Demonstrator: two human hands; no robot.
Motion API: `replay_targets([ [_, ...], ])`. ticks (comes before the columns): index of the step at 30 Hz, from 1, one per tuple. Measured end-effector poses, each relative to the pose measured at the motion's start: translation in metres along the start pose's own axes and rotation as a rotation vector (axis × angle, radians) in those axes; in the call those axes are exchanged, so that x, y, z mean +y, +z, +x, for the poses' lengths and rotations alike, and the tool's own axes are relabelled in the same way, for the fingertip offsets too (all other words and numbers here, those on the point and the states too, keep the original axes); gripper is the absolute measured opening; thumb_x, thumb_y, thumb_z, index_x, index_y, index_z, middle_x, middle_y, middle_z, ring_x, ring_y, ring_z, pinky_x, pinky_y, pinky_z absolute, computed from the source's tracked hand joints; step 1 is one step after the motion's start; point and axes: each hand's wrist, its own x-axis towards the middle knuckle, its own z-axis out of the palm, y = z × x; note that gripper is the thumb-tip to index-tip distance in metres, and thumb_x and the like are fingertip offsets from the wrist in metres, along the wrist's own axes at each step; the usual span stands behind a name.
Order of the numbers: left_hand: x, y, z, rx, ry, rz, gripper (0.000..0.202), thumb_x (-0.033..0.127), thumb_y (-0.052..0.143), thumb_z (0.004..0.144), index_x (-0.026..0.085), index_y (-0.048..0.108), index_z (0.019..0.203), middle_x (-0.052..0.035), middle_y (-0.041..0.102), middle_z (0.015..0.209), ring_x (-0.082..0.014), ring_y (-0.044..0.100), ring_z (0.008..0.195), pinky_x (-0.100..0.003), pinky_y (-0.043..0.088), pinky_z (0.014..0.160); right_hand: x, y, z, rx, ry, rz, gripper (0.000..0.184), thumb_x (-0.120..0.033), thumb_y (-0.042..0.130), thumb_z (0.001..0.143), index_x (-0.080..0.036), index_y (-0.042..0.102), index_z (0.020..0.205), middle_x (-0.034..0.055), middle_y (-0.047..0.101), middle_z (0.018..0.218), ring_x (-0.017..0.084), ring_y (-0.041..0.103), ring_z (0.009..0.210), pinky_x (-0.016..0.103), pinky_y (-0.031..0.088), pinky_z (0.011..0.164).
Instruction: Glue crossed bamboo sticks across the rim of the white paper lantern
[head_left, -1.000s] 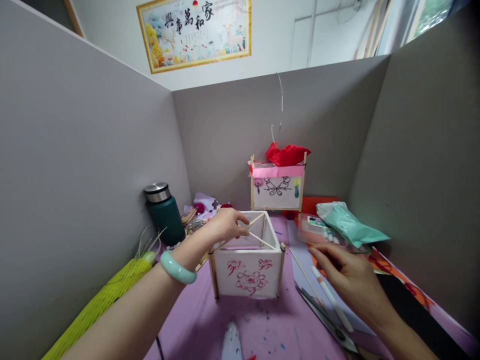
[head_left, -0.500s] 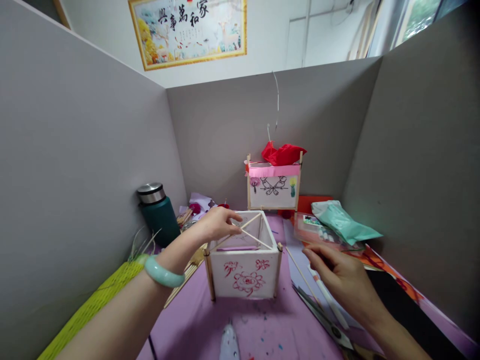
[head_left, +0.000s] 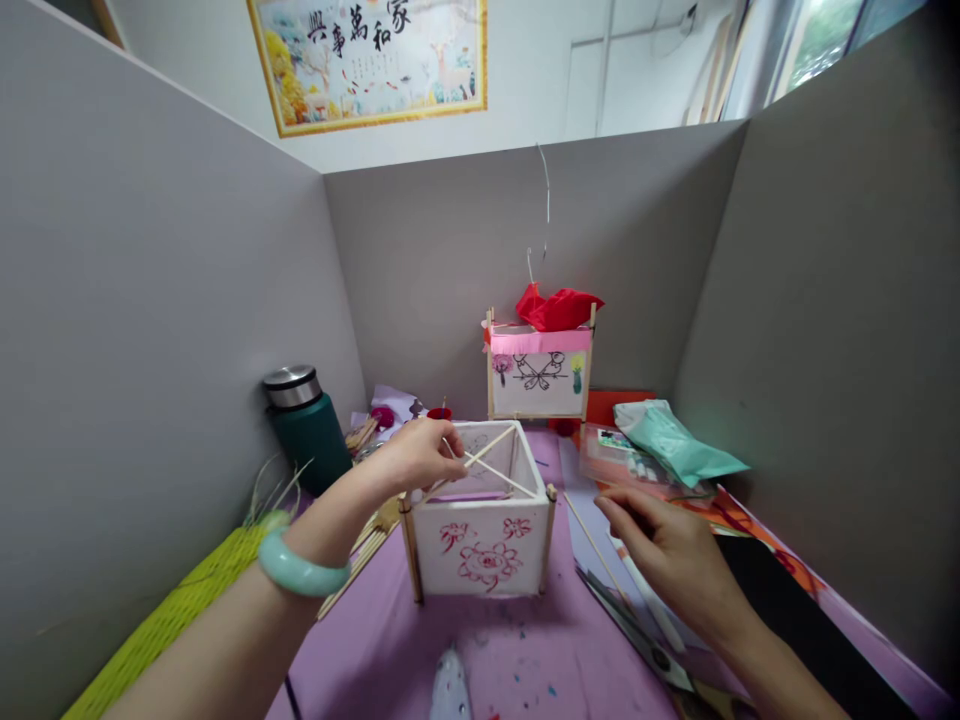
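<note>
Left hand [head_left: 420, 455] pinches one of the two crossed sticks [head_left: 499, 474] over the open top of the near lantern [head_left: 480, 545], mid-table. Right hand [head_left: 671, 545] hovers palm-down with fingers half curled, grip unclear tbh. One second lantern [head_left: 538, 372] sits behind, one flask [head_left: 304, 425] far left.

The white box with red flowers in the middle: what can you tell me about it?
The white box is an open-topped cube of paper-like panels on light wooden corner posts. Its near face bears red flower drawings. It stands upright on the purple mat. Two thin sticks cross its open top, and the left hand pinches them near its left rim.
</note>
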Motion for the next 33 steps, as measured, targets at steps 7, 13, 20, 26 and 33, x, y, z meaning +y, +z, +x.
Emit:
replay_targets([
  [7,0.0011,-0.0009,-0.0007,-0.008,0.011,0.012,0.025,0.026,0.059,0.064,0.015,0.065,0.086,-0.0017,0.066,0.068,-0.0091,0.052,0.046,-0.022,0.040,0.046,-0.0016,-0.0009,-0.0009,-0.010,-0.004,-0.006,0.028,-0.042,0.048,0.089,-0.021,0.066,0.085,0.0002,0.065,0.067,0.016,0.060,0.059,0.024,0.044,0.056],
  [13,0.0061,-0.0039,-0.0060,0.004,0.006,0.050,0.028,0.027,0.059,0.064,0.018,0.073,0.086,-0.0012,0.066,0.064,-0.0101,0.053,0.049,-0.023,0.040,0.050,-0.0010,0.0004,-0.0006,-0.029,0.006,0.012,0.029,-0.043,0.048,0.089,-0.020,0.066,0.086,0.0015,0.066,0.071,0.016,0.061,0.063,0.025,0.045,0.058],
  [20,0.0078,-0.0034,-0.0066,0.016,0.014,0.062,0.030,0.027,0.058,0.064,0.018,0.075,0.086,-0.0016,0.067,0.064,-0.0111,0.054,0.051,-0.023,0.041,0.053,-0.0052,0.0005,-0.0017,-0.043,0.007,0.017,0.030,-0.043,0.047,0.090,-0.020,0.065,0.083,0.0021,0.066,0.071,0.017,0.061,0.063,0.026,0.044,0.058],
  [26,0.0062,-0.0029,-0.0057,0.034,0.029,0.072,0.030,0.030,0.059,0.065,0.019,0.076,0.087,-0.0001,0.065,0.060,-0.0114,0.054,0.051,-0.024,0.039,0.053,-0.0020,0.0024,-0.0014,-0.063,0.012,0.007,0.030,-0.044,0.046,0.089,-0.021,0.064,0.082,0.0017,0.066,0.073,0.017,0.062,0.065,0.026,0.045,0.059],
  [33,0.0072,-0.0043,-0.0066,0.025,0.033,0.080,0.029,0.028,0.059,0.065,0.019,0.076,0.087,-0.0005,0.068,0.065,-0.0113,0.054,0.054,-0.024,0.039,0.054,-0.0028,0.0030,-0.0027,-0.065,0.014,0.011,0.028,-0.044,0.048,0.088,-0.022,0.065,0.085,0.0010,0.066,0.072,0.016,0.061,0.062,0.026,0.045,0.058],
])
